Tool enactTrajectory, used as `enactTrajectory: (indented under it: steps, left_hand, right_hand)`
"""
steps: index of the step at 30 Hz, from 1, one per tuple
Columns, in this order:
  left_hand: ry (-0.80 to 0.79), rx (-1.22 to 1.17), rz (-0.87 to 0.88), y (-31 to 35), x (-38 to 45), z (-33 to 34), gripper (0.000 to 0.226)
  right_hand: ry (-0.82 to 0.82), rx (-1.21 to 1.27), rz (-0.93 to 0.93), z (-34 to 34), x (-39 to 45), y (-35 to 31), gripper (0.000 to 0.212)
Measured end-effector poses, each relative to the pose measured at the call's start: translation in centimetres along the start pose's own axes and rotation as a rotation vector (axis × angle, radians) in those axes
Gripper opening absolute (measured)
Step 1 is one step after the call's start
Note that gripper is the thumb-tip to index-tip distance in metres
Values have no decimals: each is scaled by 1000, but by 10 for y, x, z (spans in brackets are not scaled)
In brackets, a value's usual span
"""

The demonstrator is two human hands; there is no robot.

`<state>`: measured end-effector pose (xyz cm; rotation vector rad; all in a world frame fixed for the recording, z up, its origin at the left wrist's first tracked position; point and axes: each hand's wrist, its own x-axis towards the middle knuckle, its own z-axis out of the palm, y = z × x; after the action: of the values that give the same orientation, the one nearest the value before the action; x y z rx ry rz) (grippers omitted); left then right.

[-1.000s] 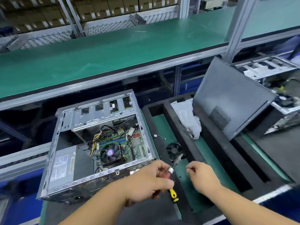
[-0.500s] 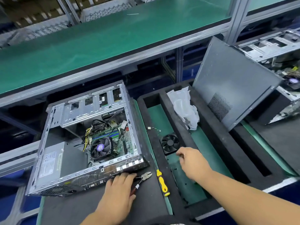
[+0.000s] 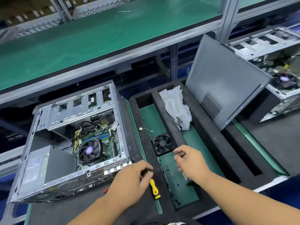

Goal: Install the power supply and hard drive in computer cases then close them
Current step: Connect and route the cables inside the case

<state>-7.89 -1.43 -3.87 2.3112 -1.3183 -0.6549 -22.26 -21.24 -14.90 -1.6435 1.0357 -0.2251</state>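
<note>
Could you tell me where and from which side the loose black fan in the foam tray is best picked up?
Probably by its square frame, from above. The loose black fan lies flat, blades up, in the foam tray, pressed against the foam divider on its right. So pinch the far and near edges rather than left and right, keeping fingers off the blades. The right hand is already just beside its near edge.

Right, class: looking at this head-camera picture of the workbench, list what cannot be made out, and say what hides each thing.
1. Screwdriver: its shaft and tip are covered by the left hand.
2. Right hand: fingertips curl away from the camera, so whether they pinch anything is unclear.
3. Power supply label: too small to read.
4. Second case: cut off by the right edge and partly hidden by the leaning side panel.
</note>
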Motion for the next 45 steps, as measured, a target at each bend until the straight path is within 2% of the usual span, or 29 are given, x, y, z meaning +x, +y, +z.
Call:
enactTrajectory:
  steps: [2,4,6,9,11,13,15,16,20,22,25,28,31,34,36,38,40,42,45]
  left_hand:
    - [-40,-235,-79,21,11,-1,12]
    - [-131,-518,-179,40,18,-1,16]
    - [-137,-652,-207,54,23,-4,16]
    - [-32,-682,-184,68,32,-19,14]
    - [49,-719,-203,72,38,-32,17]
    - [128,-758,-217,71,41,-46,18]
    - [227,-802,-230,64,42,-63,19]
    - [290,-823,-244,58,43,-72,19]
    - [471,-881,-360,29,47,-108,21]
    - [449,-1054,-401,16,51,-126,37]
    - [412,-1244,-370,-2,54,-156,64]
    - [438,-1323,-309,-20,53,-184,56]
    - [475,-1397,-306,-38,47,-199,52]
    - [417,-1575,-297,-52,41,-201,47]
    - [356,-1669,-263,-60,37,-199,37]
    - [304,-1701,-236,-67,33,-196,29]
    - [280,-1633,-240,-73,32,-190,27]
    - [294,-1492,-262,-77,34,-182,28]
    - [357,-1319,-351,-83,46,-171,31]
  right_hand:
    - [98,68,-5,-5,6,-5,24]
    - [227,-40,-75,-14,23,-13,25]
    - [291,-137,-127,-22,48,-29,35]
    - [173,-228,-42,-30,89,-52,44]
    - [92,-312,37,-28,103,-61,28]
    - [115,-284,26,-24,100,-70,3]
    - [146,-140,-90,-15,89,-86,19]
    - [154,-69,-155,-10,80,-99,20]
    - [81,139,-465,9,30,-168,7]
    - [-14,151,-573,20,10,-198,6]
    - [-210,5,-673,44,-12,-226,5]
    - [-324,-127,-711,71,-21,-237,7]
    - [-360,-171,-716,97,-24,-242,7]
    - [-371,-265,-727,115,-23,-246,9]
    - [-412,-367,-763,123,-22,-245,7]
    - [-437,-526,-846,131,-21,-242,11]
    - [-431,-672,-894,138,-21,-238,15]
    - [-351,-793,-914,143,-21,-232,15]
    - [-216,-848,-862,145,-21,-224,16]
